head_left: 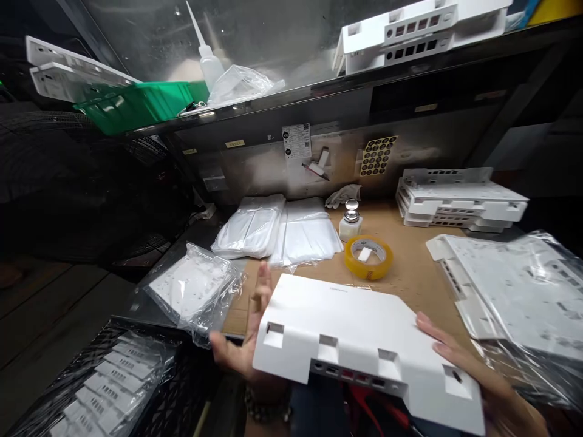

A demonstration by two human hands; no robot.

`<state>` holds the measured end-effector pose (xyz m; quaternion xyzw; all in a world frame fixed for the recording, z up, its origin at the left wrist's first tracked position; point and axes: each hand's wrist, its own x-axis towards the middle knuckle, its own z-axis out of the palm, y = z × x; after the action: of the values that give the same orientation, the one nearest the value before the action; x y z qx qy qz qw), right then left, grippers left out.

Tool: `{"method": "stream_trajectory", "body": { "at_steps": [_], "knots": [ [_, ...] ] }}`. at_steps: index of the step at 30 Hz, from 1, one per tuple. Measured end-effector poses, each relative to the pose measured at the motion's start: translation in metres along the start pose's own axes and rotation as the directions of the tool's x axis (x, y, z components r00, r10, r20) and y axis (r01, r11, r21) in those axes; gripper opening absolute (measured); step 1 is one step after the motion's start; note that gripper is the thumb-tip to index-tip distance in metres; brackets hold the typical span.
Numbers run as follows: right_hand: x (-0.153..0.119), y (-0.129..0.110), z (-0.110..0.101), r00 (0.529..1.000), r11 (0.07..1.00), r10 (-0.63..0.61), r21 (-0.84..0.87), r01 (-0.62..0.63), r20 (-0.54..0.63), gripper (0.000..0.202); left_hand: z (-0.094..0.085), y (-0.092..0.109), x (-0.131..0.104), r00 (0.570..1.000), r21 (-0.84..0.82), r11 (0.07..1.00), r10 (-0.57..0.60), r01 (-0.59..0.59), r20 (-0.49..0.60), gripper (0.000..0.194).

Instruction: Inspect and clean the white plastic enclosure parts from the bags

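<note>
A white plastic housing (355, 315) is held up over the near edge of the counter (410, 246), tilted so that its row of ports and square recesses faces the wearer. The right hand (478, 370) grips its right end, fingers lying over the upper edge. The left hand (248, 343) is spread at the opposite end, thumb held out and fingers pointing up beside the edge; whether its palm bears on the plastic cannot be told. Just beyond the housing lies a roll of yellow tape (383, 260), with a metal-capped bottle (350, 227) close behind it. Two piles of clear plastic bags (250, 227) lie side by side further left, and a bagged white part (194, 282) sits nearer the left hand. On the right, white panels under clear film (523, 285) lie in front of a stack of similar housings (462, 203). A shelf (319, 92) above carries a green bin (141, 103) and a squeeze bottle (211, 65).
</note>
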<state>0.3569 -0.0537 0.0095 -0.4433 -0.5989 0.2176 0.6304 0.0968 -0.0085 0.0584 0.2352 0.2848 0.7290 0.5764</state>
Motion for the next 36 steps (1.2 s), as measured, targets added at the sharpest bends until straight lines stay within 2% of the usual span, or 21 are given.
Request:
{"method": "stream_trajectory", "body": {
  "at_steps": [2, 3, 5, 6, 7, 9, 11, 14, 16, 20, 23, 25, 30, 32, 36],
  "knots": [
    [0.001, -0.005, -0.003, 0.999, 0.998, -0.045, -0.042, 0.044, -0.023, 0.031, 0.005, 0.009, 0.007, 0.988, -0.087, 0.986, -0.146, 0.142, -0.047, 0.062],
    [0.002, -0.004, -0.005, 0.997, 0.995, -0.080, -0.065, 0.080, -0.005, 0.032, 0.005, 0.011, 0.009, 0.961, -0.091, 0.960, -0.272, 0.266, -0.050, 0.058],
    [0.004, 0.002, -0.010, 0.987, 0.982, -0.149, -0.105, 0.154, 0.051, 0.034, 0.002, 0.011, 0.012, 0.865, -0.050, 0.865, -0.501, 0.499, -0.029, 0.052],
    [0.004, 0.007, -0.012, 0.983, 0.976, -0.169, -0.126, 0.176, 0.066, 0.035, -0.001, 0.010, 0.012, 0.829, -0.033, 0.829, -0.559, 0.558, -0.017, 0.048],
    [0.004, 0.012, -0.014, 0.985, 0.976, -0.164, -0.133, 0.170, 0.053, 0.035, -0.004, 0.008, 0.011, 0.815, -0.021, 0.815, -0.580, 0.579, -0.005, 0.043],
    [0.003, 0.021, -0.017, 0.999, 0.994, -0.052, -0.093, 0.052, -0.005, 0.041, -0.010, 0.003, 0.009, 0.834, -0.012, 0.833, -0.552, 0.552, 0.012, 0.031],
    [0.002, 0.026, -0.019, 0.985, 0.988, 0.151, -0.023, -0.153, -0.083, 0.052, -0.014, -0.001, 0.006, 0.878, -0.011, 0.878, -0.477, 0.478, 0.040, 0.025],
    [0.000, 0.027, -0.025, 0.897, 0.902, 0.423, -0.030, -0.430, -0.127, 0.047, -0.022, -0.006, 0.004, 0.922, 0.003, 0.924, -0.382, 0.383, 0.065, 0.031],
    [-0.002, 0.025, -0.030, 0.860, 0.860, 0.507, -0.034, -0.509, -0.058, 0.040, -0.028, -0.007, 0.003, 0.936, 0.018, 0.939, -0.344, 0.344, 0.070, 0.039],
    [-0.004, 0.018, -0.035, 0.853, 0.852, 0.509, 0.074, -0.518, 0.119, 0.039, -0.041, -0.009, 0.001, 0.945, 0.077, 0.949, -0.314, 0.307, 0.095, 0.056],
    [0.000, 0.010, -0.032, 0.852, 0.848, 0.485, 0.133, -0.514, 0.200, 0.039, -0.048, -0.009, 0.000, 0.963, 0.122, 0.957, -0.267, 0.263, 0.022, 0.066],
    [0.003, 0.004, -0.029, 0.860, 0.854, 0.464, 0.151, -0.498, 0.213, 0.038, -0.050, -0.009, -0.001, 0.967, 0.134, 0.958, -0.255, 0.255, -0.014, 0.068],
    [0.012, -0.010, -0.020, 0.877, 0.860, 0.440, 0.191, -0.473, 0.192, 0.031, -0.050, -0.007, 0.001, 0.982, 0.136, 0.972, -0.188, 0.191, -0.034, 0.054],
    [0.014, -0.015, -0.016, 0.877, 0.853, 0.438, 0.217, -0.475, 0.199, 0.032, -0.063, -0.008, 0.002, 0.978, 0.152, 0.966, -0.208, 0.209, -0.022, 0.056],
    [0.014, -0.020, -0.011, 0.878, 0.845, 0.434, 0.247, -0.474, 0.200, 0.034, -0.101, -0.011, 0.003, 0.960, 0.192, 0.941, -0.275, 0.280, -0.052, 0.056]
  ]
}}
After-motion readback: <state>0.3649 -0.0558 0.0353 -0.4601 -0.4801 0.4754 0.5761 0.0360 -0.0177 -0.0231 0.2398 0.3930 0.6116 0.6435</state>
